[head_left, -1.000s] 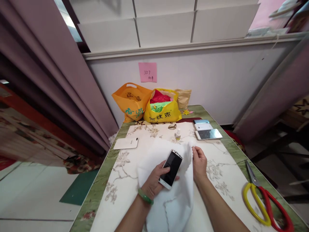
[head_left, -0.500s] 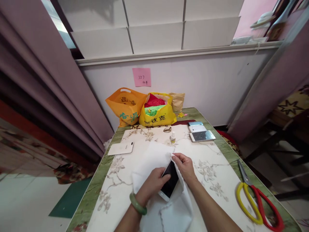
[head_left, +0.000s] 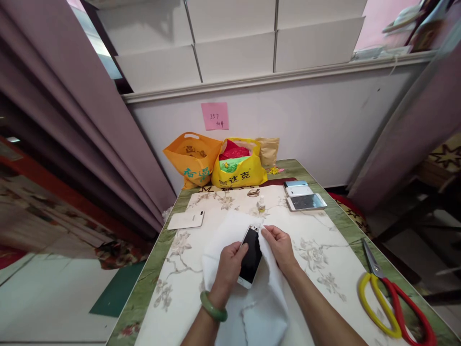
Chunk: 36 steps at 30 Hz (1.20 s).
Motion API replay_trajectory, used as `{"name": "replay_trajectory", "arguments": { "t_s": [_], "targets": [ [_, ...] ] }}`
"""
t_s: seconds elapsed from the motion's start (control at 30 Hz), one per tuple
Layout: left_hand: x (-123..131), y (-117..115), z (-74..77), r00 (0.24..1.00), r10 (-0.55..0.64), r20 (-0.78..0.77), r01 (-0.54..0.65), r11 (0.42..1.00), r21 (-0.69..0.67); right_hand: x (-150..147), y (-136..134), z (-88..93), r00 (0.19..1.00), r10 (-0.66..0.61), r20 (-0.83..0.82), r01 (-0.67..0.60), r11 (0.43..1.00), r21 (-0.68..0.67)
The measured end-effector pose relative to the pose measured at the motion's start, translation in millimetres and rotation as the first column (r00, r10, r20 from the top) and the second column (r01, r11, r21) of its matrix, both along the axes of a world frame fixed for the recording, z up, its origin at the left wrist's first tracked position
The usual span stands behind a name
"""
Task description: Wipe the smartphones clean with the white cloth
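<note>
My left hand [head_left: 230, 264], with a green bangle [head_left: 213, 307] at the wrist, grips a white smartphone [head_left: 251, 257] by its left side, thumb over the dark screen. The phone tilts a little, its top end away from me. Pinched in my right hand [head_left: 280, 246] is the edge of a white cloth [head_left: 252, 317], just right of the phone's top end. The cloth spreads beneath and around the phone. Beyond it stands a small dropper-like bottle [head_left: 261, 204].
A white phone back cover or phone [head_left: 186, 220] lies at left. More phones [head_left: 307, 202] lie at back right. Large scissors [head_left: 382, 283] with yellow and red handles rest at right. An orange bag [head_left: 194, 158] and a yellow bag [head_left: 239, 175] stand at the back.
The cloth edge has come away from the phone's top, which now shows. My left hand and the phone have shifted slightly away from me. The whole view has moved a little.
</note>
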State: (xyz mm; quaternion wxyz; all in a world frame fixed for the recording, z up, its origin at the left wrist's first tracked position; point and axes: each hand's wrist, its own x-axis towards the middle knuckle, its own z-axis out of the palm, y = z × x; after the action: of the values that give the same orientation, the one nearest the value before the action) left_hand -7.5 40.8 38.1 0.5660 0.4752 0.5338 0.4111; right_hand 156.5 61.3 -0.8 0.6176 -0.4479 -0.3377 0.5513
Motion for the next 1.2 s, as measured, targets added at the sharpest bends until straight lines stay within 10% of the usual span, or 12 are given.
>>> {"name": "replay_trajectory", "arguments": {
  "t_s": [0.33, 0.77, 0.97, 1.2],
  "targets": [
    [23, -3, -7.8, 0.975, 0.216, 0.060, -0.220, 0.972, 0.077, -6, -1, 0.7, 0.985, -0.008, -0.172, -0.010, 0.994, -0.105],
    [29, 40, 5.3, 0.874, 0.456, 0.168, -0.484, 0.852, 0.200, -12, -9, 1.8, 0.967, 0.210, 0.146, -0.207, 0.978, -0.036],
    [19, 21, 3.5, 0.995, 0.096, 0.038, -0.100, 0.984, 0.147, -7, -5, 9.1, 1.000, 0.007, -0.014, -0.008, 0.996, -0.091],
    [11, 9, 3.7, 0.984, -0.145, -0.102, 0.157, 0.979, 0.130, -5, -4, 13.1, 0.949, -0.116, -0.293, 0.076, 0.987, -0.143]
  ]
}}
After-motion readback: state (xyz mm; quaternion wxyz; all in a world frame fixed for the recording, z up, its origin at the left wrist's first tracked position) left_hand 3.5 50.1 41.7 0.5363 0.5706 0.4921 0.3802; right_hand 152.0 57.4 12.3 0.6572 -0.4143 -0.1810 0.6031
